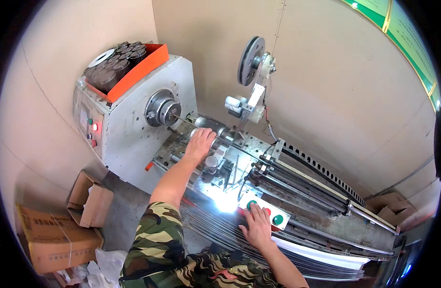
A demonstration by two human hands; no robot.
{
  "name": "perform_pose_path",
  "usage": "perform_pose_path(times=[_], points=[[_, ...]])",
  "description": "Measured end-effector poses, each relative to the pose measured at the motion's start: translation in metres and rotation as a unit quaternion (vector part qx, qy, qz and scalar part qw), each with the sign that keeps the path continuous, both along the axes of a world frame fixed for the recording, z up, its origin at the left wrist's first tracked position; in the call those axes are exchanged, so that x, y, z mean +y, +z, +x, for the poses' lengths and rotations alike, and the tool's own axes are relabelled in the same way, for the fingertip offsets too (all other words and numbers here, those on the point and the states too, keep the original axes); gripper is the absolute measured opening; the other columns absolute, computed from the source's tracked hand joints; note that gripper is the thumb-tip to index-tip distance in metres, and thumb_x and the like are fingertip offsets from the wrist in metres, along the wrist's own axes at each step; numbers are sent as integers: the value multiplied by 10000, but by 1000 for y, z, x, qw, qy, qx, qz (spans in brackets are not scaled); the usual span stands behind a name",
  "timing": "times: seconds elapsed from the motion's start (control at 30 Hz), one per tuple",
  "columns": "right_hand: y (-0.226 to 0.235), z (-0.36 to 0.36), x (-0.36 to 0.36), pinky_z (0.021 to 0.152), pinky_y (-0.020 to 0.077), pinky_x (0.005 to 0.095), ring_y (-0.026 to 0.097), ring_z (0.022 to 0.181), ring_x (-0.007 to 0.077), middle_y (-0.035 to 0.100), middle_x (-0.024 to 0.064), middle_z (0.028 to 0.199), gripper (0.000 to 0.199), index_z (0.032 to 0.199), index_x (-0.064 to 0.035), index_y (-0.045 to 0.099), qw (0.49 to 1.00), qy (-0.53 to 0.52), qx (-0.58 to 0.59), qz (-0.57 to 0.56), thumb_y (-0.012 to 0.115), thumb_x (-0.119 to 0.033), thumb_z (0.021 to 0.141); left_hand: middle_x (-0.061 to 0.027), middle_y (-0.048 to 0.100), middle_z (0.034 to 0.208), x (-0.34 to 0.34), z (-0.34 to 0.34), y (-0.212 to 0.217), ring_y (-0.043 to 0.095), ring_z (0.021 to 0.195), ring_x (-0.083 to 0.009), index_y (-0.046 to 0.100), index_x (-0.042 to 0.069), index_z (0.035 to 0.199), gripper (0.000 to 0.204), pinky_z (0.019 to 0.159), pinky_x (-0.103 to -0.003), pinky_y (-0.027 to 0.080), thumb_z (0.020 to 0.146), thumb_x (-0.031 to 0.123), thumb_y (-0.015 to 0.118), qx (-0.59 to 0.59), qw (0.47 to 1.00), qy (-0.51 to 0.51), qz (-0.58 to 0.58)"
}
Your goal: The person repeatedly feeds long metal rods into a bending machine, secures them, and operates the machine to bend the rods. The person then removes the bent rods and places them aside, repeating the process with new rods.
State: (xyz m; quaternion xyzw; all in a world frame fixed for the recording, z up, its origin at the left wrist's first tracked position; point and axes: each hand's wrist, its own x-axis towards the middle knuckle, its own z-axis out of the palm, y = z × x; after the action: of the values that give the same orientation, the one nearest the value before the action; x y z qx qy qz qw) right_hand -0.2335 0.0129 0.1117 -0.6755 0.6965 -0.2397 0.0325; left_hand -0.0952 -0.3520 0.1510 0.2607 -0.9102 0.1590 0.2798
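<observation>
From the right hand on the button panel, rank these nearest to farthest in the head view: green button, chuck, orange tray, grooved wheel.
1. green button, just right of the right hand.
2. chuck, up-left on the white housing.
3. grooved wheel, high by the wall.
4. orange tray, atop the housing, far left.

A small workshop is showing here: a grey lathe-like machine with a chuck is standing against bare beige walls, with a button panel on its oily bed. Metal rods are lying along its front, and cardboard boxes are sitting on the concrete floor
</observation>
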Motion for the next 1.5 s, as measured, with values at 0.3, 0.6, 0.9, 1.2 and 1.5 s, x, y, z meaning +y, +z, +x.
perform_pose_path(times=[0.3,0.6,0.9,1.2,1.5], points=[[-4,-96,-46,1154,300,539,488,1319,389,513,240,1424,703,1339,17,534,989,-92,35,-106,782,-360,800,-111,555,1136,-8,-6,-7,527,1124,-296,582,65,1095,259,1002,-413,426,841,85,540,54,998,-30,-3],[-2,-133,-66,1210,210,486,290,1455,395,341,264,1539,877,1439,82,381,964,-254,77,-20,776,-369,800,-131,550,1212,-30,27,14,498,1213,-315,556,36,1189,435,1073,-423,388,765,54,650,-17,999,-29,43],[5,-121,-63,1210,216,483,286,1461,389,352,260,1533,896,1445,69,372,967,-235,94,-30,785,-378,787,-119,550,1306,-104,73,47,464,1308,-292,502,69,1343,629,1161,-424,317,751,59,716,-203,967,131,84],[13,-123,-66,1199,240,486,313,1451,378,372,239,1532,871,1438,45,395,968,-233,84,-34,803,-333,768,-128,686,1124,-143,45,42,616,1121,-311,685,102,1038,216,990,-442,446,841,92,597,-289,933,151,151],[16,-121,-71,1198,247,472,336,1440,366,405,225,1515,857,1434,47,410,965,-246,78,-42,798,-336,773,-123,721,996,-156,44,35,657,1017,-320,672,95,1009,182,894,-468,479,888,122,539,-291,939,132,127]])
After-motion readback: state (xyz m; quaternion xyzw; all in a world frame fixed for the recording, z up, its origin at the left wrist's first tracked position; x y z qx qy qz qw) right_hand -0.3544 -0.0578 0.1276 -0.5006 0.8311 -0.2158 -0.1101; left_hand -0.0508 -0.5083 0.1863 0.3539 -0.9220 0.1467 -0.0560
